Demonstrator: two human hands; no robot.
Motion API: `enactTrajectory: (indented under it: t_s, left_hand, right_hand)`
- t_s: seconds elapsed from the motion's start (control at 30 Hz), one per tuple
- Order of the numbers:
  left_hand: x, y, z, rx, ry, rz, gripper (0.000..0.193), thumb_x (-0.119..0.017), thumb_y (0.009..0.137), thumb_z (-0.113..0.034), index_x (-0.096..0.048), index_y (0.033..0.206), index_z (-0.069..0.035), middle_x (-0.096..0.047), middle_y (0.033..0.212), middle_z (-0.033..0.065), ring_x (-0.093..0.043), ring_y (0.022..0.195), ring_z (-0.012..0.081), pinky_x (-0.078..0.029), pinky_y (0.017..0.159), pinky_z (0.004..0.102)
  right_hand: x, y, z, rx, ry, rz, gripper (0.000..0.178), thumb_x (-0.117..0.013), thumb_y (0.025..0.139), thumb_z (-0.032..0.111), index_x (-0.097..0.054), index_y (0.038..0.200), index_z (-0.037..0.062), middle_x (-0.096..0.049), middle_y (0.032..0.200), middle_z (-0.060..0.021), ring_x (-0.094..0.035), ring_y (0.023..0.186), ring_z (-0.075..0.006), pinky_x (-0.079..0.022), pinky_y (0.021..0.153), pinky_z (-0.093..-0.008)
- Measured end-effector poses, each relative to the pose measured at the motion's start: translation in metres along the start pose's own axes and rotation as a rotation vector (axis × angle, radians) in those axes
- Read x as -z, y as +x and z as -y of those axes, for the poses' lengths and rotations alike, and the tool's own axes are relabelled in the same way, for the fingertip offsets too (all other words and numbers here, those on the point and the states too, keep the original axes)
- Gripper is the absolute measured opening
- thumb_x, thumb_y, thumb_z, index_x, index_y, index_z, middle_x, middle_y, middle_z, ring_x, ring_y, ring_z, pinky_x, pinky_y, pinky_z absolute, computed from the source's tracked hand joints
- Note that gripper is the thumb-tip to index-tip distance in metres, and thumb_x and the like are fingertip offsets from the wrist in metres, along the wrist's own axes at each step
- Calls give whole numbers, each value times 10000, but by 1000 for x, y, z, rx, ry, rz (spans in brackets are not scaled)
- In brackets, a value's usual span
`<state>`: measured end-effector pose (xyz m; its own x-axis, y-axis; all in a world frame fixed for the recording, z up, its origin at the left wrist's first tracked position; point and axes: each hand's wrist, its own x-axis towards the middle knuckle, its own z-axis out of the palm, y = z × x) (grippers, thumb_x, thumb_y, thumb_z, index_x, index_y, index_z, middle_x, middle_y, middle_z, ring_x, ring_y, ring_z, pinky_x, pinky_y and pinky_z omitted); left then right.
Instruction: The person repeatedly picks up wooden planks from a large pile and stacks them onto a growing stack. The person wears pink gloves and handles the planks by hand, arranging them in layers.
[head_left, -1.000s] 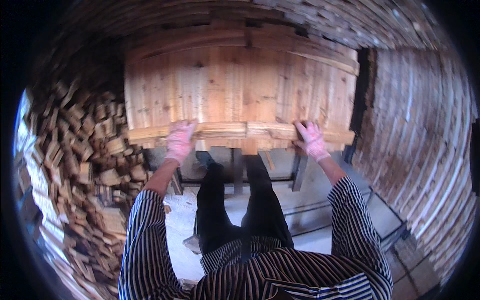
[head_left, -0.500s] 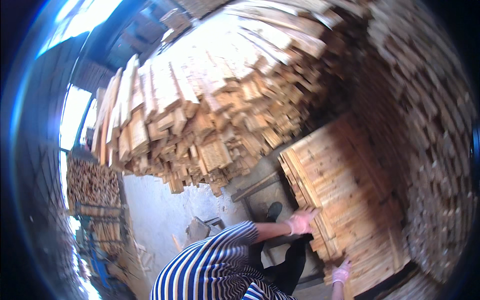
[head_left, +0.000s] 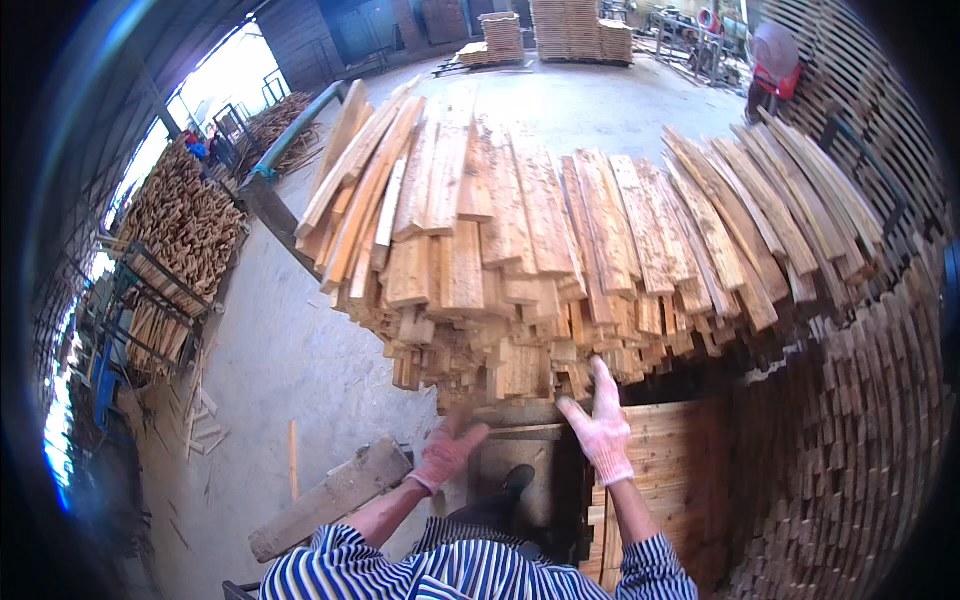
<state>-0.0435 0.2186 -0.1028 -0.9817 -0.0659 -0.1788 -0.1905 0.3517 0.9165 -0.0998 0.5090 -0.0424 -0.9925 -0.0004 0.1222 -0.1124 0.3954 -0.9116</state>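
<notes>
A big pile of sawn wooden boards [head_left: 520,215] fans out ahead, its cut ends toward me. My right hand [head_left: 603,430], in a pale pinkish glove, reaches up just below these ends with thumb and fingers apart. It holds nothing, and its fingertips are close to the ends; whether they touch, I cannot tell. Lower and to the left, my left hand [head_left: 448,455], gloved alike, is smeared by motion. Its fingers look spread with nothing between them. Beside my right forearm lies a flat stack of lighter planks [head_left: 665,455], partly hidden by the arm.
A thick timber beam [head_left: 335,495] lies at the lower left. To the right rises a tall wall of stacked boards [head_left: 860,430]. More wood piles [head_left: 180,240] stand far left. A person in red [head_left: 775,75] is at the back right.
The view has swung, bringing the board pile in front of me. Both hands have left the flat plank stack; the right now reaches toward the pile's ends, the left hangs lower.
</notes>
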Motion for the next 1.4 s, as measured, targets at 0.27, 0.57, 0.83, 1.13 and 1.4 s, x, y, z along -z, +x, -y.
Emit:
enactTrajectory:
  t_s: [0.27, 0.57, 0.83, 1.13, 1.4]
  left_hand:
    - [69, 39, -117, -211, -607, -408, 488, -656, 1024, -168, -502, 1465, -23, -611, 1339, 50, -580, 1156, 112, -498, 971, 247]
    - [87, 98, -159, 13, -872, -306, 472, -653, 1022, -361, -562, 1343, -27, -674, 1114, 33, -654, 900, 97, -556, 715, 256]
    - [93, 137, -200, -44, -134, -151, 499, -691, 976, -442, -672, 1194, 7, -718, 992, 60, -640, 874, 118, -522, 755, 299]
    - [94, 149, -204, -44, -485, -31, 572, -794, 898, -434, -666, 1249, -1, -724, 1019, 36, -656, 809, 79, -539, 671, 251]
    - [108, 141, -159, -23, -343, -277, 444, -710, 964, -373, -648, 1238, -29, -716, 1035, 61, -621, 840, 118, -506, 726, 291]
  right_hand:
    - [-104, 219, 196, 313, -40, 15, 983, -749, 839, 461, -287, 1574, -1, -411, 1553, -268, -471, 1404, -354, -394, 1146, -426]
    - [-107, 347, 198, -216, 349, 355, 468, -821, 786, 61, -640, 1207, -32, -698, 914, -93, -644, 700, -165, -533, 603, -281]
    - [-149, 326, 274, -33, -378, 162, 1050, -880, 757, 273, -266, 1588, 86, -479, 1444, -264, -643, 940, -232, -572, 808, -325]
    - [-126, 365, 288, -168, -378, 546, 956, -859, 770, 256, -325, 1540, 67, -673, 1172, -165, -675, 894, -217, -602, 766, -311]
    - [-59, 370, 274, -174, -282, 463, 1027, -818, 781, 141, -233, 1625, 126, -679, 1015, -261, -569, 554, -162, -442, 391, -319]
